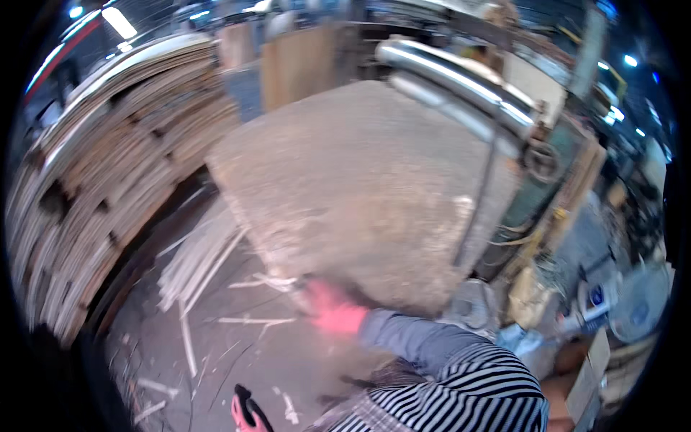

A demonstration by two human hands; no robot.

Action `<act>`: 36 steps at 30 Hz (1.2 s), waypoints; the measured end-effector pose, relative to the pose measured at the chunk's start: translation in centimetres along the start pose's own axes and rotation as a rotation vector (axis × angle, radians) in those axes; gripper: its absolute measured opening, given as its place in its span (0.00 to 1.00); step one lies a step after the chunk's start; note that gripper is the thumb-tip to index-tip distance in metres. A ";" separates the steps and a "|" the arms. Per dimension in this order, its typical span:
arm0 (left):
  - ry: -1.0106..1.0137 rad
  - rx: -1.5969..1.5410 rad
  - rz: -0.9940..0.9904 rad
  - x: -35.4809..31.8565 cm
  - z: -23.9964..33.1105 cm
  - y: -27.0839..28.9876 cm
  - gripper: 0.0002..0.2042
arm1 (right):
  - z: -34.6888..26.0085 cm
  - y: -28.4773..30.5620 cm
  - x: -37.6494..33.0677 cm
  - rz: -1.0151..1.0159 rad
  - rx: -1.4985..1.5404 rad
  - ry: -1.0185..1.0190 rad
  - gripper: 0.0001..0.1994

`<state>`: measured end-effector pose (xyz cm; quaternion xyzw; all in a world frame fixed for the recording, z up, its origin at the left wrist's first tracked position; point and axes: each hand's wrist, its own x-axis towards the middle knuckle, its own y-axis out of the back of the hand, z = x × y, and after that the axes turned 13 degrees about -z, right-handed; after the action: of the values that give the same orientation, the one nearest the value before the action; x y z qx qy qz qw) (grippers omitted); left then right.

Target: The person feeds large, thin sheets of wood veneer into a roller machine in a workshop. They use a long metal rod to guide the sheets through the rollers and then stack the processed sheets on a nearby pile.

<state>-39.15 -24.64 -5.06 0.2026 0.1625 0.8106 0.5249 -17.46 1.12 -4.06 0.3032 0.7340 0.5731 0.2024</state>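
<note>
My right hand (pixel 335 309), in a pink glove, reaches left from a grey cuff and black-and-white striped sleeve. It is beside the near edge of a large worn brown tabletop (pixel 338 173). Motion smears its fingers, so their grip is unclear. Pale thin wood strips (pixel 277 281) lie at its fingertips; whether it holds them I cannot tell. At the lower edge, my left hand (pixel 249 415) shows only in part, in a pink glove with black fingertips. Its visible fingers are stretched out and slightly apart, with nothing seen between them.
A tall stack of thin wood sheets (pixel 129 144) stands at left. Shiny metal rollers (pixel 461 79) cross the table's far right, with a handwheel (pixel 541 160) beside them. Loose strips (pixel 188 338) litter the floor. Bags and a round translucent container (pixel 640 302) crowd the right.
</note>
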 end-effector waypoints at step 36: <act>-0.042 0.812 0.548 104.5 -19.4 66.4 0.26 | -8.9 -14.8 64.5 0.005 0.287 -0.626 0.33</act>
<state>-139.32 43.90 26.27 0.4426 0.3956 0.7857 0.1738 -73.73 36.08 -12.77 0.4914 0.7087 0.3435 0.3719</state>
